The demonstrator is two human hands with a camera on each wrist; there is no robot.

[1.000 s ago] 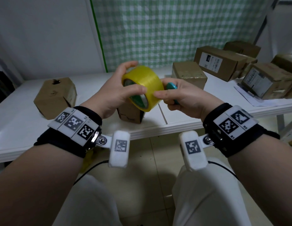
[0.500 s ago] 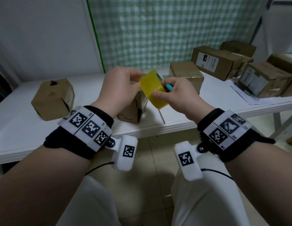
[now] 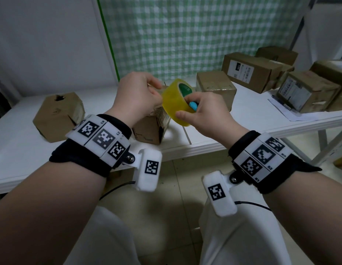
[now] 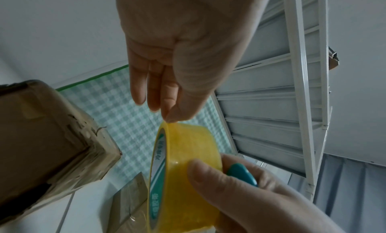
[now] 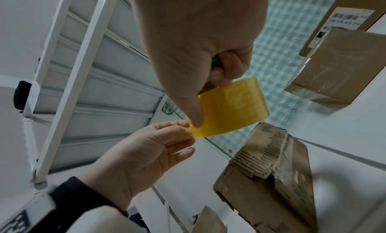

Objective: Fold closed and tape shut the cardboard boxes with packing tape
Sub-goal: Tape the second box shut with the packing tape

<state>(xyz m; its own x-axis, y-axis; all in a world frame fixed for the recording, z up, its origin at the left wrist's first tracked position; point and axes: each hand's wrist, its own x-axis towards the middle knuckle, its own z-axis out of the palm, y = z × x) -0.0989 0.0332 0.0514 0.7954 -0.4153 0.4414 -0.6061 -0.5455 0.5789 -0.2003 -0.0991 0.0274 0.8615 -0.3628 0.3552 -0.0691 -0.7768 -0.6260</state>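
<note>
A yellow packing tape roll (image 3: pixel 173 104) with a green core is held in the air above the table's front edge. My right hand (image 3: pixel 185 111) grips it, thumb on the outer face (image 4: pixel 188 154), and also holds a teal-handled tool (image 3: pixel 194 106) against its palm. My left hand (image 3: pixel 158 94) pinches the roll's rim between thumb and forefinger (image 4: pixel 169 119); whether a loose tape end is lifted I cannot tell. A small worn cardboard box (image 3: pixel 149 131) stands on the table just under the hands, with its torn corrugated edge (image 5: pixel 271 170) up.
On the white table (image 3: pixel 23 146) a crumpled box with a hole (image 3: pixel 57 115) lies at the left. A taped box (image 3: pixel 214 87) sits behind the hands. Several labelled boxes (image 3: pixel 250 71) and a paper sheet (image 3: pixel 285 109) fill the right end.
The roll has turned from broadside to edge-on and tilted. My left hand has left its grip around the roll and now pinches the rim. Both hands moved slightly away from me.
</note>
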